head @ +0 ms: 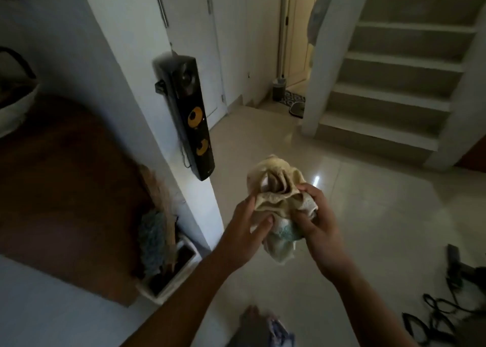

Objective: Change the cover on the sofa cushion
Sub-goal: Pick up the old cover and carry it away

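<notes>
A crumpled cream cushion cover [276,183] with a pale green patch near its lower end is bunched up in mid-air in front of me, over the tiled floor. My left hand [247,228] grips its left side, thumb and fingers pressed into the folds. My right hand [318,215] holds its right side, fingers curled into the fabric. No cushion or sofa shows in the head view.
A white wall corner carries a black speaker [189,115] with yellow cones. A white planter [171,267] stands at its foot beside a dark wooden door [65,189]. Stairs [394,83] rise at the right. Sandals [447,307] lie on the floor; my foot [252,320] shows below.
</notes>
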Motion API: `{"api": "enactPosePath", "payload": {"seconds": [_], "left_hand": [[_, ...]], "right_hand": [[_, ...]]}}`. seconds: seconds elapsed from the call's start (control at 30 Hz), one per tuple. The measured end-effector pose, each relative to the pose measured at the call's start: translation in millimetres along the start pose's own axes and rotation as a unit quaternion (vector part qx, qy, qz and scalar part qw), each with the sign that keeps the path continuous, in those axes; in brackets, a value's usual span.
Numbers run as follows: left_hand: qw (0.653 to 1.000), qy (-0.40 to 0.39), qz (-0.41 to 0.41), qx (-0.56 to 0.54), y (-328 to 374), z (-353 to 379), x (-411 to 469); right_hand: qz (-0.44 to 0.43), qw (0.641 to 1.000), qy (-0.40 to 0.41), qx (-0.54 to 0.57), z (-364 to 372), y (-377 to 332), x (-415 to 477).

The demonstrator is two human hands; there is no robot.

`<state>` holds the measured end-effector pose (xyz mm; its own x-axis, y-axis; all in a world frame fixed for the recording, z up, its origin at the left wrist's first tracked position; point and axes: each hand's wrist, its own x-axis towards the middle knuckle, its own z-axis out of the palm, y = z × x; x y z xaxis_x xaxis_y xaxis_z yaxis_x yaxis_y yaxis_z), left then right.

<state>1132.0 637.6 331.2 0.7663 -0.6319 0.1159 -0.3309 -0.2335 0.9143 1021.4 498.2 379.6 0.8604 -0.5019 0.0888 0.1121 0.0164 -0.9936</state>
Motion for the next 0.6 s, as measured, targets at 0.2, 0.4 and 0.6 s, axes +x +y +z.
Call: {"api": "enactPosePath", "payload": {"seconds": [0.2,0.4,0.6], "left_hand": [[0.998,-0.065,-0.008,-0.011,-5.9,62.2,178.4],[0.997,-0.065,0.012,-0.049,11.8,122.3,349.8],[0.999,-0.033,-0.023,-0.017,-14.2,153.1,522.1]], "right_hand": [[0.057,0.995,0.079,-0.024,-60.2,22.6,168.5],[0.049,0.987,0.151,0.008,-144.0,39.6,320.2],[0.049,0.994,0.097,0.011,-201.9,63.1,500.9]]}}
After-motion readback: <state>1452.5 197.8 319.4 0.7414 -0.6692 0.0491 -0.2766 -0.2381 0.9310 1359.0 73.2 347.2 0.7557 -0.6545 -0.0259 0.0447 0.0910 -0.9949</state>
